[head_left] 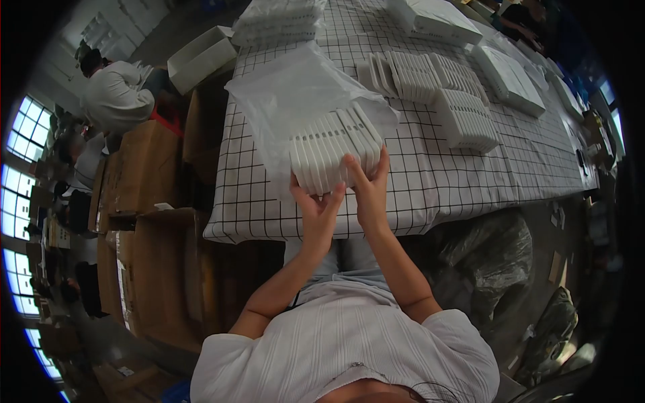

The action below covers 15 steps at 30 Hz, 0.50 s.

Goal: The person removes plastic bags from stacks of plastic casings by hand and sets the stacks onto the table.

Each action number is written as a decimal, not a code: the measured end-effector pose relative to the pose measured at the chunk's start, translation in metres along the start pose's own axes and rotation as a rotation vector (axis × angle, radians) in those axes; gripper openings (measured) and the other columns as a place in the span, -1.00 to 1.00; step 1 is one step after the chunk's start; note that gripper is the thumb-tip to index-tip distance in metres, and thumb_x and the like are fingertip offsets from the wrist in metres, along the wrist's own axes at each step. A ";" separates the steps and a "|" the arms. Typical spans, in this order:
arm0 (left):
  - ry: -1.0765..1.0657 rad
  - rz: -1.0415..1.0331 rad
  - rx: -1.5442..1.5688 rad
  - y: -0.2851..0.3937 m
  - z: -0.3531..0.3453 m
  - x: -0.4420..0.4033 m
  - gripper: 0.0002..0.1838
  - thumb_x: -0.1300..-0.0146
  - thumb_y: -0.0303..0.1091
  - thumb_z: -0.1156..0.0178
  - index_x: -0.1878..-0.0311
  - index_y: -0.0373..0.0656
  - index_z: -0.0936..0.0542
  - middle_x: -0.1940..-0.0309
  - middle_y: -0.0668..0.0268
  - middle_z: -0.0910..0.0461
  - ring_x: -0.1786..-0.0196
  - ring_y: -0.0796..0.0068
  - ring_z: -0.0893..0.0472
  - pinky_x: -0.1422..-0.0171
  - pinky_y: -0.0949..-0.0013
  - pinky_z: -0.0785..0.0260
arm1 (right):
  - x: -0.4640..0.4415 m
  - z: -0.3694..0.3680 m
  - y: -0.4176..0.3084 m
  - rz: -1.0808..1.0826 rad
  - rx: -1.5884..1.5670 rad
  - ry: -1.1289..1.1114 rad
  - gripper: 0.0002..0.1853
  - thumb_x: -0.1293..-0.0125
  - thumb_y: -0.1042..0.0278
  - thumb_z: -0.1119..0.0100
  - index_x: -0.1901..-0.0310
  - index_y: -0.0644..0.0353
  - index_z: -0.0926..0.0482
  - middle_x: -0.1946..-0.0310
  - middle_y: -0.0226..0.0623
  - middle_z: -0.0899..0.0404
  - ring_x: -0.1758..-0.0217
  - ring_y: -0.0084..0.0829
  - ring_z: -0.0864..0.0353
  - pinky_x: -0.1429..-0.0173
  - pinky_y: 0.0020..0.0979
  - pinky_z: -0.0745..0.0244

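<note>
A row of thin white pieces [329, 149] stands on edge, packed side by side, at the mouth of a clear plastic bag [289, 91] on the checked tablecloth [403, 185]. My left hand [319, 208] grips the near left side of the row, thumb and fingers against it. At the near right corner, my right hand [369, 188] has its fingers around the last pieces. The bag lies behind and to the left of the row, partly around it. Farther right on the cloth are more rows of similar white pieces [467, 117].
White boxes [507, 80] lie at the back right, and wrapped white stacks [279, 23] at the back. Open cardboard boxes [151, 168] stand left of the table. A seated person [117, 94] is beyond them. Dark plastic sacks [494, 258] lie at the lower right.
</note>
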<state>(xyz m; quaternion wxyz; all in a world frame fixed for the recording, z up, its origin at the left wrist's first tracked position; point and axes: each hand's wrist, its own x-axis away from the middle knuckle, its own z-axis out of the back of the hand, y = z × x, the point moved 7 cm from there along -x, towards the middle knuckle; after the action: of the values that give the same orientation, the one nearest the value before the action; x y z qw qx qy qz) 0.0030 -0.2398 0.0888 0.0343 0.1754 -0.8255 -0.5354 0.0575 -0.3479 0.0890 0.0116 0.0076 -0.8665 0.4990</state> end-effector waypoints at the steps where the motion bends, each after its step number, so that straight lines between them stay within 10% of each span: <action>1: -0.011 0.013 0.007 -0.005 -0.003 0.012 -0.07 -0.27 -0.43 -0.28 -0.45 -0.20 0.22 -0.39 0.11 0.02 -0.42 0.31 -0.15 -0.47 0.24 -0.13 | 0.010 0.010 -0.006 0.004 0.006 0.017 -0.06 -0.23 0.17 -0.36 -0.45 0.27 0.06 -0.32 -0.05 -0.11 -0.38 -0.21 -0.20 -0.35 -0.26 -0.27; 15: -0.515 -0.022 -0.305 -0.108 -0.090 0.020 -0.07 -0.17 -0.28 -0.40 -0.42 -0.35 0.01 -0.34 0.02 -0.12 -0.36 0.16 -0.31 -0.44 0.17 -0.19 | 0.008 0.176 -0.069 0.160 0.172 0.268 -0.01 -0.24 0.17 -0.34 -0.50 0.15 0.16 -0.35 -0.03 -0.14 -0.38 -0.19 -0.26 -0.38 -0.19 -0.25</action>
<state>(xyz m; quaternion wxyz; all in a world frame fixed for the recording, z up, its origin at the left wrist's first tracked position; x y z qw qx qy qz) 0.0340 -0.3642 0.0278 -0.1561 0.0357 -0.7150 -0.6805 0.0490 -0.5351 0.0606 0.0865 -0.1269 -0.8091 0.5672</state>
